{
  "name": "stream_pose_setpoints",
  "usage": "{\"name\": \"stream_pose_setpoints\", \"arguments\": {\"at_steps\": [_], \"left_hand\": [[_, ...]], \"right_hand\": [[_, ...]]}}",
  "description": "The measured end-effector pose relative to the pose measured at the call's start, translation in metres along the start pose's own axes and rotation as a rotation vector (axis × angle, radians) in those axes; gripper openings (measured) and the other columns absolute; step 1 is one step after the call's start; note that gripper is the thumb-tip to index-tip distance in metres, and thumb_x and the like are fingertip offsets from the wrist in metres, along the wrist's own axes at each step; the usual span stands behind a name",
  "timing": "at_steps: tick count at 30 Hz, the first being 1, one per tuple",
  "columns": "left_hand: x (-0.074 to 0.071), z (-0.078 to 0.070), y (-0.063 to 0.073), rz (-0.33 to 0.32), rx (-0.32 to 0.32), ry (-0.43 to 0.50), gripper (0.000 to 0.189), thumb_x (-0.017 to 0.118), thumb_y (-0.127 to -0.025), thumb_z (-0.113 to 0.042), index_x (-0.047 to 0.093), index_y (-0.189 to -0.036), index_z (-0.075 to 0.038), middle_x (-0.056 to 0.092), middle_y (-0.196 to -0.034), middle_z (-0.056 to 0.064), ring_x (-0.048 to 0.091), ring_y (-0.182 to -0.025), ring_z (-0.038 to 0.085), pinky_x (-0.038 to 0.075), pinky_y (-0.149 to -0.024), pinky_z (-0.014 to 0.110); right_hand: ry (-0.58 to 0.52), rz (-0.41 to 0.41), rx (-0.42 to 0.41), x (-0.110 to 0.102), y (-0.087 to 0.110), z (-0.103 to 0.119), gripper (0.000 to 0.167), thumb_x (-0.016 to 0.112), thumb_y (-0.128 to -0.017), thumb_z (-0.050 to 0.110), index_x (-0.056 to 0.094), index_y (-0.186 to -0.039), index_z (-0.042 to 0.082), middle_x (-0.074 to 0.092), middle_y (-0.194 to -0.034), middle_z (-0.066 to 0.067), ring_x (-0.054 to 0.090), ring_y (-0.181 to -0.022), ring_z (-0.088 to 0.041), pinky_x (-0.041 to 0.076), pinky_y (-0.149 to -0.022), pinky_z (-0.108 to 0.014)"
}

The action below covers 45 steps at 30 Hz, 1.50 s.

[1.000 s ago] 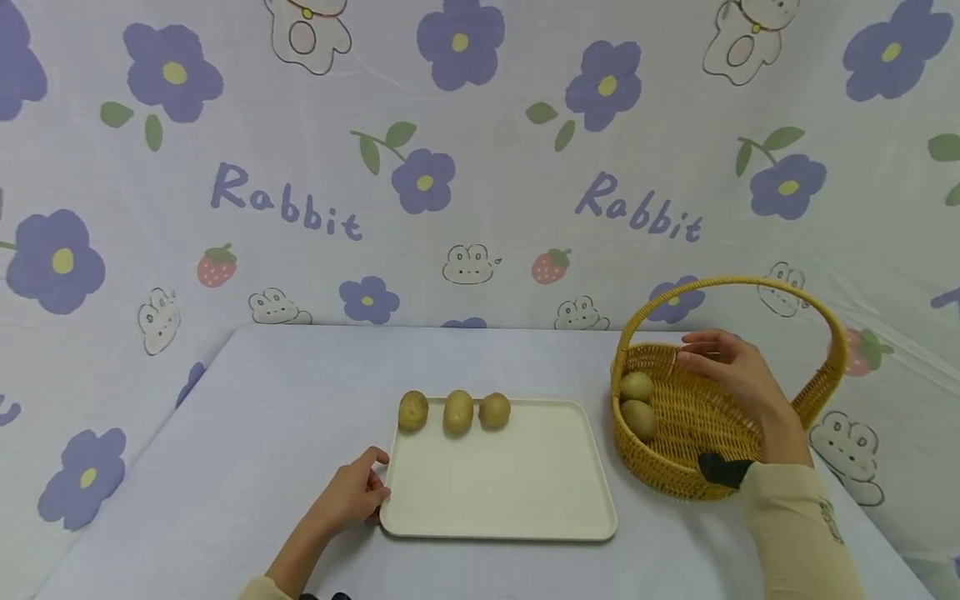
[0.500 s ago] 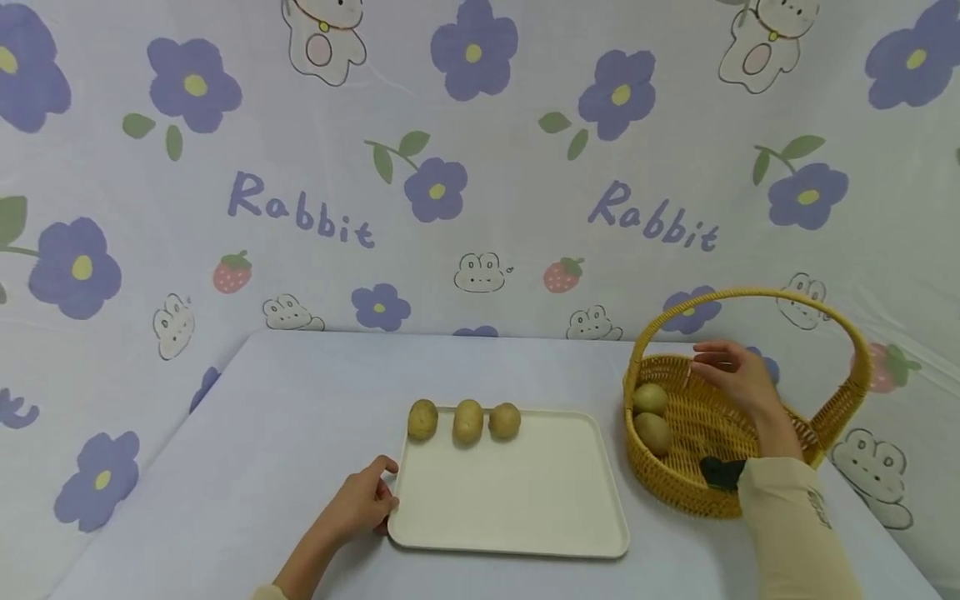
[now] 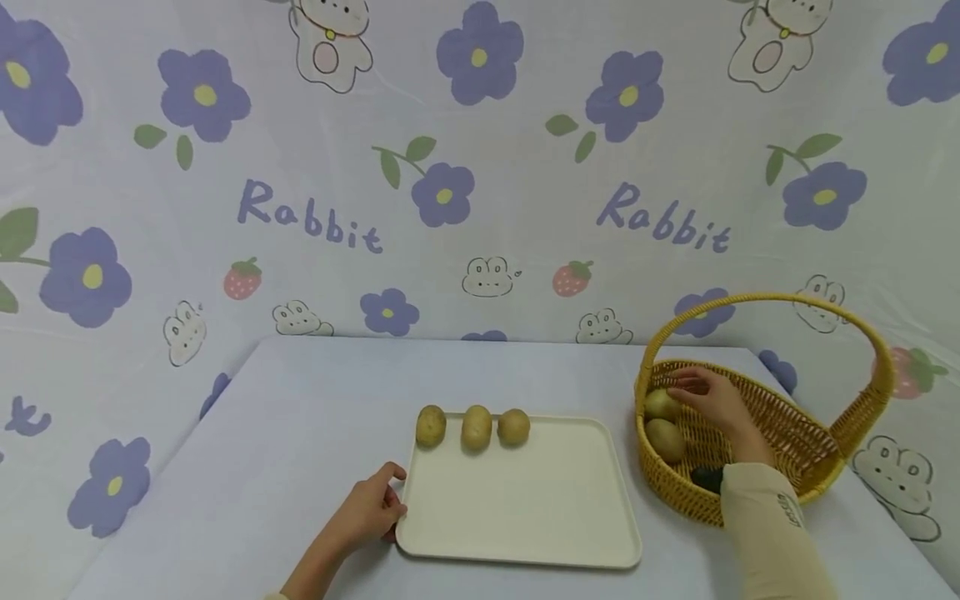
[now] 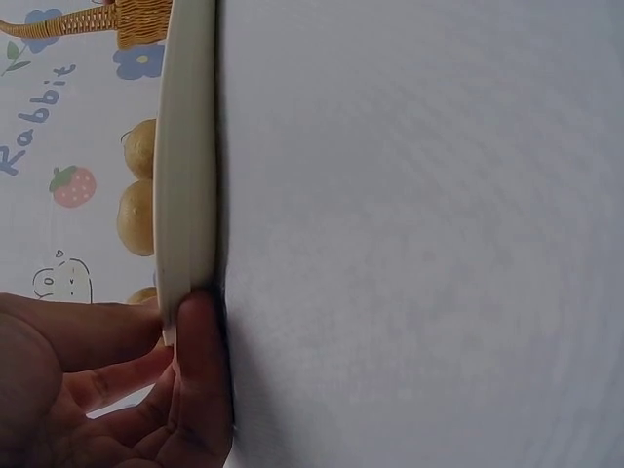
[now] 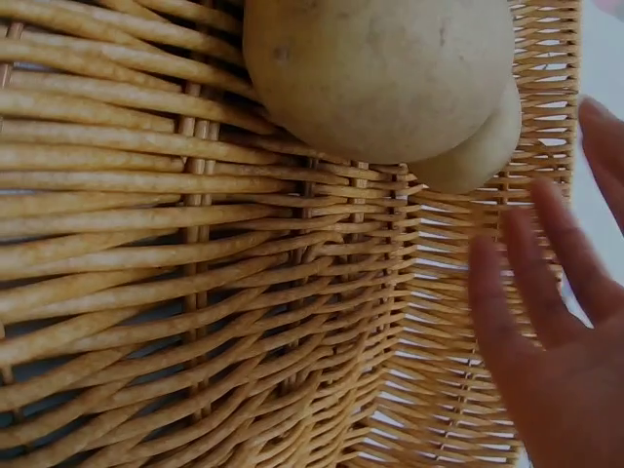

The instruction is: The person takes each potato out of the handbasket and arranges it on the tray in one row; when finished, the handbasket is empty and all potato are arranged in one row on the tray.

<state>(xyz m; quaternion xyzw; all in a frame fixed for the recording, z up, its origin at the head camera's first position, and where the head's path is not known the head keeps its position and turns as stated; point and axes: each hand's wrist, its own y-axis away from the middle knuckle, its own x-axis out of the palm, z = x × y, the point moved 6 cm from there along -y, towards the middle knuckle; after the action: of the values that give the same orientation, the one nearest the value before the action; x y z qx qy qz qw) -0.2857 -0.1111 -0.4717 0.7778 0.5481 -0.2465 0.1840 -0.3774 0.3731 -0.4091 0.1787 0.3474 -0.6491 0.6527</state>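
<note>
My left hand (image 3: 367,510) pinches the left rim of a cream tray (image 3: 525,508); in the left wrist view the thumb and a finger (image 4: 200,361) lie on either side of its edge. Along the tray's far edge lie three potatoes (image 3: 476,428) in a row. My right hand (image 3: 716,404) is inside a wicker basket (image 3: 678,493), its fingers apart and holding nothing. Right beside its fingertips is the farther potato (image 3: 660,404), with a nearer potato (image 3: 664,440) against the basket's left wall. In the right wrist view the larger potato (image 5: 380,68) partly hides the other.
The basket's tall handle (image 3: 780,297) arches over the right forearm. A black object (image 3: 707,478) shows by the right cuff. The white tabletop (image 3: 330,417) meets a patterned cloth backdrop (image 3: 420,250) at the back.
My right hand has moved left and down into the basket, toward the farther potato. The left hand stays at the tray's rim. The whole head view has shifted slightly.
</note>
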Motion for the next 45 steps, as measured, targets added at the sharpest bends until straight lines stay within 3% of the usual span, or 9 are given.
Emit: {"name": "stream_pose_setpoints", "arguments": {"at_steps": [5,8,13,18,24,27,32,40,45], "left_hand": [[0.0,-0.002,0.0,-0.002,0.016,-0.003,0.037,0.059,-0.081,0.007,0.044,-0.115,0.007,0.052,-0.066,0.004,0.054,-0.049,0.013,0.045,-0.046,0.026],[0.0,-0.004,0.0,-0.001,0.023,0.0,0.037,0.059,-0.081,0.007,0.044,-0.115,0.007,0.052,-0.066,0.004,0.054,-0.049,0.013,0.045,-0.046,0.026],[0.0,-0.008,0.001,-0.003,0.024,-0.007,0.037,0.059,-0.081,0.007,0.044,-0.116,0.007,0.053,-0.066,0.005,0.054,-0.049,0.014,0.044,-0.045,0.025],[0.003,-0.012,0.002,-0.002,0.018,0.001,0.037,0.059,-0.081,0.007,0.044,-0.115,0.007,0.053,-0.067,0.006,0.054,-0.049,0.015,0.043,-0.045,0.025],[0.007,-0.011,-0.001,-0.003,0.021,-0.01,0.037,0.06,-0.081,0.006,0.045,-0.115,0.006,0.052,-0.066,0.004,0.054,-0.048,0.014,0.043,-0.046,0.026],[0.009,-0.011,-0.004,0.002,0.022,-0.013,0.037,0.06,-0.082,0.006,0.045,-0.116,0.006,0.052,-0.066,0.004,0.054,-0.048,0.014,0.044,-0.046,0.026],[0.012,-0.01,-0.005,0.018,0.016,0.0,0.038,0.06,-0.082,0.006,0.044,-0.116,0.007,0.053,-0.067,0.005,0.054,-0.049,0.014,0.045,-0.046,0.027],[0.005,-0.006,-0.003,-0.021,-0.012,-0.019,0.037,0.06,-0.082,0.006,0.045,-0.116,0.005,0.053,-0.066,0.005,0.054,-0.048,0.014,0.045,-0.046,0.027],[0.003,-0.005,-0.001,-0.029,-0.025,-0.011,0.037,0.06,-0.081,0.007,0.045,-0.115,0.005,0.053,-0.065,0.005,0.054,-0.048,0.016,0.045,-0.046,0.028]], "right_hand": [[-0.013,0.211,-0.051,0.017,0.001,-0.005,0.049,0.054,-0.094,0.013,0.038,-0.134,-0.01,0.038,-0.133,-0.036,0.042,-0.116,-0.053,0.042,-0.089,-0.057],[-0.003,0.274,-0.035,0.022,0.003,-0.007,0.051,0.054,-0.095,0.016,0.037,-0.136,-0.008,0.037,-0.134,-0.036,0.039,-0.119,-0.053,0.039,-0.091,-0.058],[0.014,0.208,0.057,0.018,0.006,-0.013,0.048,0.06,-0.091,0.02,0.04,-0.125,-0.007,0.042,-0.125,-0.036,0.044,-0.113,-0.047,0.043,-0.086,-0.049],[0.024,0.157,0.122,0.013,0.01,-0.019,0.043,0.065,-0.087,0.02,0.04,-0.111,-0.005,0.051,-0.106,-0.025,0.052,-0.091,-0.03,0.044,-0.072,-0.033],[0.056,0.132,0.138,0.004,0.017,-0.019,0.051,0.067,-0.086,0.022,0.04,-0.119,-0.007,0.049,-0.111,-0.032,0.053,-0.091,-0.033,0.045,-0.069,-0.034],[0.085,0.087,0.118,-0.006,0.02,-0.015,0.056,0.065,-0.088,0.022,0.04,-0.127,-0.01,0.047,-0.114,-0.036,0.054,-0.088,-0.036,0.045,-0.066,-0.035],[0.034,0.035,0.058,-0.028,0.02,0.004,0.055,0.065,-0.088,0.021,0.045,-0.13,-0.008,0.056,-0.101,-0.029,0.055,-0.07,-0.021,0.047,-0.058,-0.032],[0.001,0.093,0.001,-0.047,0.024,0.047,0.056,0.068,-0.084,0.034,0.047,-0.129,0.01,0.049,-0.119,-0.011,0.049,-0.101,-0.022,0.047,-0.075,-0.028],[-0.09,0.173,-0.162,-0.041,0.033,0.073,0.048,0.071,-0.083,0.019,0.05,-0.124,0.006,0.055,-0.117,-0.008,0.055,-0.1,-0.013,0.046,-0.079,-0.021]]}}
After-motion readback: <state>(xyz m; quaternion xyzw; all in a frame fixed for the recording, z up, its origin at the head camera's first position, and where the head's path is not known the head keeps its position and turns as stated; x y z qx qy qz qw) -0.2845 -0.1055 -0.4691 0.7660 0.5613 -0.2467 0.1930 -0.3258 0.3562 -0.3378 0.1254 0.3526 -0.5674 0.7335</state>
